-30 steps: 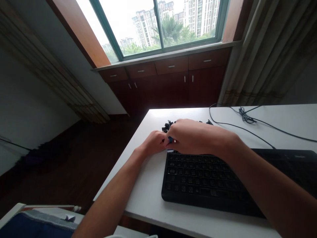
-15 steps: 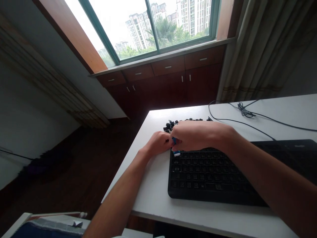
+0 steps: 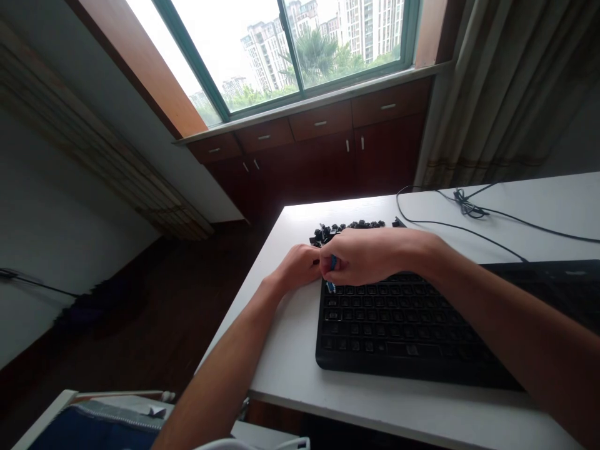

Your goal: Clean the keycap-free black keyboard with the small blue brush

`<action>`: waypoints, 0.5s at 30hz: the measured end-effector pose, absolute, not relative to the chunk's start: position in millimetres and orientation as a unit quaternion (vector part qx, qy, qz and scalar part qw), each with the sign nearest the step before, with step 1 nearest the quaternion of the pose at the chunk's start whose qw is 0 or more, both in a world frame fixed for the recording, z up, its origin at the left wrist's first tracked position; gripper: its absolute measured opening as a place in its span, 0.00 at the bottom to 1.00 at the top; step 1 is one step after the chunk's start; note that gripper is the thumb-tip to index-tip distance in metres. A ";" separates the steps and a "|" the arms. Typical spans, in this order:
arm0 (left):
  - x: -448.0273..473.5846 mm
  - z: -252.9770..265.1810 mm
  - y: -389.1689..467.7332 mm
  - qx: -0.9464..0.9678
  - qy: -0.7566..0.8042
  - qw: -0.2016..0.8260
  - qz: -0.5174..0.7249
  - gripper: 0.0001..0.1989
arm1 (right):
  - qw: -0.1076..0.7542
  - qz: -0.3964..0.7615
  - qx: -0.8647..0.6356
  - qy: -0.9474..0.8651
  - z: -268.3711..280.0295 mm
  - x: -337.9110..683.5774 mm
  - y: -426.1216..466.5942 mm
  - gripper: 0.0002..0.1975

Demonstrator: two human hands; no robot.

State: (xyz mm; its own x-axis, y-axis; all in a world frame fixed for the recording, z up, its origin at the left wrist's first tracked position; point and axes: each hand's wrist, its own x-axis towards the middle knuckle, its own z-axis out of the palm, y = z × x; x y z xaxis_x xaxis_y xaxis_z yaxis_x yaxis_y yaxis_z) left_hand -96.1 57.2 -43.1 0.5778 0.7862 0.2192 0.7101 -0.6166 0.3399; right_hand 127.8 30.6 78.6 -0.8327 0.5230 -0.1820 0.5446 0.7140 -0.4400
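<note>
A black keyboard [image 3: 375,350] lies on the white table, its keycaps off and the square key posts bare. My right hand [image 3: 370,255] is closed around a blue brush [image 3: 331,287] with white bristles, like a toothbrush. The bristles point down onto the keys at the keyboard's upper left. My left hand [image 3: 299,265] is curled at the keyboard's upper left corner and appears to hold it there; its fingertips are partly hidden beside my right hand. Behind both hands sits a pile of loose black keycaps [image 3: 322,235], partly covered by my right hand.
A black cable [image 3: 473,212] with a tied bundle runs over the far right of the white table [image 3: 281,356]. Wooden cabinets [image 3: 300,156] stand below the window. At the lower left is a chair with dark blue cloth [image 3: 89,431].
The brush has shifted slightly and turned in my right hand, its head still at the keyboard's upper left. My left hand stays at the corner. The camera view has shifted slightly.
</note>
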 end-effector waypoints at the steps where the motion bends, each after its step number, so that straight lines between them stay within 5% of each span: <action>1: -96.1 -43.3 57.4 0.882 0.424 0.108 0.174 0.14 | 0.025 -0.250 0.289 0.924 78.0 128.4 31.4 0.17; 15: -94.1 -38.4 56.0 0.880 0.433 0.113 0.157 0.18 | 0.019 -0.283 0.285 0.915 78.2 130.4 34.8 0.20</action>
State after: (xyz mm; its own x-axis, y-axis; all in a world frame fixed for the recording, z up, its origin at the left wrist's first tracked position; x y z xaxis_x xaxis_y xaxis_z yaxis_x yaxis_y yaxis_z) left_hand -94.1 56.0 -38.4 0.5752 0.7981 0.1795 0.7271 -0.5993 0.3349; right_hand 130.4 34.8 78.2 -0.8366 0.5112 -0.1971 0.5332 0.6770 -0.5074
